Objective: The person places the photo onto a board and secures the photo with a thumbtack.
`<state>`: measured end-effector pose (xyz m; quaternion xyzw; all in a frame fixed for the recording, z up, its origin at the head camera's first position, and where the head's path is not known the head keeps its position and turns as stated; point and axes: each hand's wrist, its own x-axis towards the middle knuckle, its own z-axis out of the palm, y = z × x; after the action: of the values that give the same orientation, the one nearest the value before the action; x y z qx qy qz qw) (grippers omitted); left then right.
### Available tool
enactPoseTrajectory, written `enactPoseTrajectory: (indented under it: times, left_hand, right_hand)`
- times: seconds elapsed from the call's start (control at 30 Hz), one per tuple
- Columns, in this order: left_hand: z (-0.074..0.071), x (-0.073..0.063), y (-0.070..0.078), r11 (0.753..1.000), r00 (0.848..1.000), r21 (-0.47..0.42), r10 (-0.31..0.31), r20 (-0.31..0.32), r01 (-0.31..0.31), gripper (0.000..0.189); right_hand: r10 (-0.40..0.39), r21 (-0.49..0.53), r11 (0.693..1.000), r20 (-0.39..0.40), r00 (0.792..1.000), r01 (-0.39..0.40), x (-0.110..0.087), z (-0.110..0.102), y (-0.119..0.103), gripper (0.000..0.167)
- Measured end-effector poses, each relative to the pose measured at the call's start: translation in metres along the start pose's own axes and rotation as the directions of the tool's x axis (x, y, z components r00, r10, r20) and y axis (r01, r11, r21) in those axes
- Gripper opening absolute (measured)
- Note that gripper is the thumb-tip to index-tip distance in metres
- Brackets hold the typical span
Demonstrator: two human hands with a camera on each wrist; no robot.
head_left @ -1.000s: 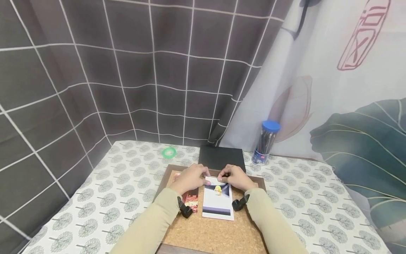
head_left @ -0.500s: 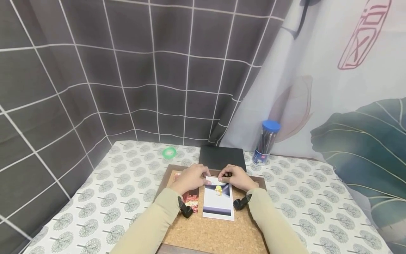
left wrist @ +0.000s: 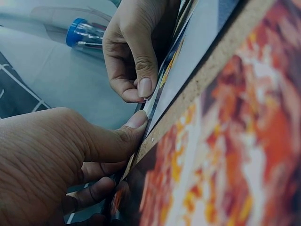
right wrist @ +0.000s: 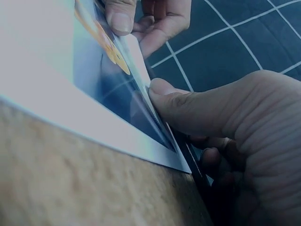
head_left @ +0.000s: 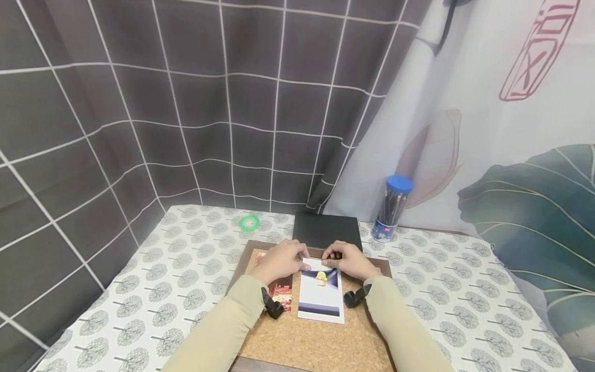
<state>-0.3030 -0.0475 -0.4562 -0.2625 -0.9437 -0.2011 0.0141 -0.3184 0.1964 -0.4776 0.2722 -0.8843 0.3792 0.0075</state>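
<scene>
A white photo card (head_left: 321,299) with a dark band and a small yellow figure lies on a cork board (head_left: 297,341) with a brown frame. At the card's top left corner, my left hand (head_left: 281,262) holds the edge, thumb on the front and the other fingers curled. My right hand (head_left: 351,261) is at the top edge a little further right. Its thumb and forefinger (left wrist: 123,77) pinch a small shiny thing, too small to identify, against the card's edge. Beside the card is a red and orange picture (head_left: 282,295), partly under my left hand and wrist.
Behind the board lies a flat black case or book (head_left: 325,230). A green ring of tape (head_left: 249,222) sits at the back left. A clear jar (head_left: 392,209) with a blue lid and dark sticks stands at the back right. The tree-print tablecloth (head_left: 176,279) ends at a dark grid curtain (head_left: 251,119).
Both hands keep the same place at the card's top edge. The whole view has shifted very slightly; card and board have not visibly moved relative to each other.
</scene>
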Motion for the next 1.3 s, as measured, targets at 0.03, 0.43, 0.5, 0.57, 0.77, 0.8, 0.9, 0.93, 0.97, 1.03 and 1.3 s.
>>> enactPoseTrajectory:
  times: [0.03,0.43,0.5,0.57,0.77,0.8,0.9,0.93,0.97,1.03,1.3]
  left_hand:
    - [0.0,0.0,0.0,1.0,1.0,-0.001,0.0,0.0,0.0,0.022]
    - [0.002,-0.002,-0.001,1.0,1.0,-0.008,0.002,0.002,-0.002,0.022]
    - [0.002,-0.002,-0.001,1.0,1.0,-0.009,0.003,0.003,-0.003,0.022]
    - [0.003,-0.003,-0.001,1.0,1.0,-0.01,0.0,0.007,0.0,0.022]
    - [0.003,-0.003,-0.001,1.0,1.0,-0.016,0.003,0.008,-0.003,0.022]
    - [0.003,-0.003,-0.001,1.0,1.0,-0.016,0.006,0.006,-0.006,0.022]
    - [0.002,-0.003,-0.001,1.0,1.0,-0.017,0.013,0.002,-0.013,0.022]
    - [0.002,-0.003,-0.001,1.0,1.0,-0.017,0.014,0.002,-0.014,0.022]
    - [0.002,-0.003,-0.001,1.0,1.0,-0.015,0.016,0.002,-0.016,0.022]
    - [0.003,-0.002,-0.002,1.0,1.0,-0.012,0.017,0.002,-0.017,0.022]
    - [0.002,0.001,-0.002,1.0,1.0,-0.001,0.023,-0.011,-0.023,0.022]
  right_hand:
    - [0.002,0.0,1.0,0.0,1.0,-0.002,0.0,0.0,0.0,0.007]
    - [-0.003,-0.04,0.999,0.005,1.0,0.004,-0.001,0.002,-0.001,0.008]
    - [-0.006,-0.038,0.999,0.006,1.0,0.006,-0.001,0.003,0.0,0.008]
    - [-0.005,-0.04,0.999,0.008,1.0,0.006,-0.002,0.003,0.001,0.007]
    - [-0.012,-0.042,0.999,0.01,1.0,0.012,-0.002,0.003,0.001,0.005]
    - [-0.013,-0.041,0.999,0.01,1.0,0.013,-0.002,0.002,0.001,0.005]
    - [-0.015,-0.036,0.999,0.014,1.0,0.015,-0.002,0.001,-0.001,0.005]
    - [-0.016,-0.035,0.999,0.016,1.0,0.016,-0.002,0.001,-0.001,0.005]
    - [-0.01,-0.038,0.999,0.018,1.0,0.011,-0.002,0.001,-0.001,0.005]
    - [-0.009,-0.042,0.999,0.021,1.0,0.009,-0.003,0.0,-0.002,0.005]
    - [0.01,-0.06,0.998,0.003,1.0,-0.01,-0.001,-0.002,-0.009,0.006]
